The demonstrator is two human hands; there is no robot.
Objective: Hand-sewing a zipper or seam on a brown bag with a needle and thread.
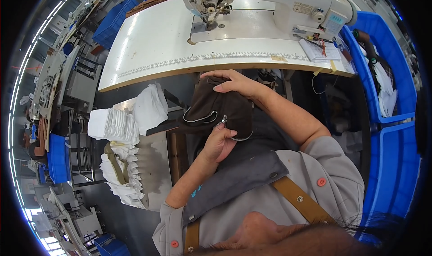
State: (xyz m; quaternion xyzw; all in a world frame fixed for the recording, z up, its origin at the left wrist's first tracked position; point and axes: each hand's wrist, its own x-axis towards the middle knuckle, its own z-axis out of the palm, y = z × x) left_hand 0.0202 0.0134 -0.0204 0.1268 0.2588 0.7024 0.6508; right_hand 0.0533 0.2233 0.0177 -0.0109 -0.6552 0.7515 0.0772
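A dark brown fabric piece (238,105) with a silver metal zipper (200,119) lies over my lap, below the table's front edge. The zipper's toothed edges curve apart across the fabric. With thumb and fingers closed, my left hand (218,143) pinches the near part of the piece, right by the metal zipper pull (224,120). My right hand (236,84) grips its far edge, fingers stretched along the top and thumb on the near side. The fabric hides part of the right fingers' grip. A dark strip extends from the piece toward the left.
Ahead stands a white sewing machine (270,17) on a white table (153,44) with a ruler strip along its front. At left, stacked white pieces (112,125) rest on a metal stand (155,175). Blue bins (391,143) line the right side; papers (321,51) lie by the machine.
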